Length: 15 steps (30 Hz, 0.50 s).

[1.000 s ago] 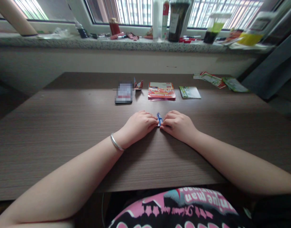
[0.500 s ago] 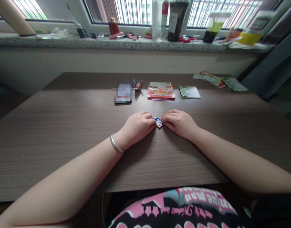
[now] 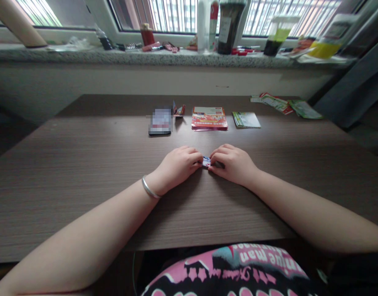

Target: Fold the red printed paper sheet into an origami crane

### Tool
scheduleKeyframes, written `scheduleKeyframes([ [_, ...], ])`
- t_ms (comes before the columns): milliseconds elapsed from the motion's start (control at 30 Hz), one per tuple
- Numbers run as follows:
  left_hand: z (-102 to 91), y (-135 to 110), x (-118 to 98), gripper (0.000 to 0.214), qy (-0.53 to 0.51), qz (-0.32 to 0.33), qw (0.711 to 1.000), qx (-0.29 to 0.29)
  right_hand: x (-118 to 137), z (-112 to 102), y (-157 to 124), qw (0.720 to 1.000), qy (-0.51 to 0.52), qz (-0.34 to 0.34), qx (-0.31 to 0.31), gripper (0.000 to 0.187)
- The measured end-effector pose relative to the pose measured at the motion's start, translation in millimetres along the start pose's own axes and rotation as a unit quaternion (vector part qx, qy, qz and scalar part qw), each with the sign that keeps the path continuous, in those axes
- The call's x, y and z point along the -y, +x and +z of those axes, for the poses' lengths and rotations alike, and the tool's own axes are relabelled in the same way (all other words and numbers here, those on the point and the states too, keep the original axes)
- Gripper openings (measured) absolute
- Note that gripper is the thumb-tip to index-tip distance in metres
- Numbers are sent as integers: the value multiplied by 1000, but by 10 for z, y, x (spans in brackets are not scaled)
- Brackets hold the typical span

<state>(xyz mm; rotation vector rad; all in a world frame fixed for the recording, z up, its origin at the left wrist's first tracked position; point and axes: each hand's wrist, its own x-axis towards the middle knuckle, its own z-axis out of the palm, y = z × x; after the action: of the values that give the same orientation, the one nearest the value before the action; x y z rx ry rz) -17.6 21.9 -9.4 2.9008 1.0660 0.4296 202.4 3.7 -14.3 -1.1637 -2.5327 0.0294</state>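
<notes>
A small folded piece of blue, white and red paper [image 3: 206,161] lies on the brown wooden table [image 3: 84,164], pinched between both my hands. My left hand [image 3: 178,166], with a silver bangle at the wrist, has its fingers curled onto the paper's left side. Fingers of my right hand [image 3: 233,163] are closed on its right side and cover most of it. Only a small corner of the paper shows between my fingertips.
Farther back on the table lie a dark phone [image 3: 160,121], a small folded paper figure [image 3: 179,109], a stack of red leaflets [image 3: 209,118], a green leaflet stack [image 3: 246,119] and loose leaflets [image 3: 284,105]. Bottles and jars stand on the windowsill [image 3: 146,57].
The folded paper stood upright between my fingertips a second ago; it is now pressed flatter and lower, and my fingers have closed in over more of it.
</notes>
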Motion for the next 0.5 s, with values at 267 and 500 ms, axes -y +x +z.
scheduleKeyframes([
  [267,-8,-13,-40,19,11,4,1000,-15,-8,10,0,999,34,6,-8,13],
  [500,-1,-4,-45,22,-1,-9,1000,-21,14,-9,12,999,48,14,-10,14],
])
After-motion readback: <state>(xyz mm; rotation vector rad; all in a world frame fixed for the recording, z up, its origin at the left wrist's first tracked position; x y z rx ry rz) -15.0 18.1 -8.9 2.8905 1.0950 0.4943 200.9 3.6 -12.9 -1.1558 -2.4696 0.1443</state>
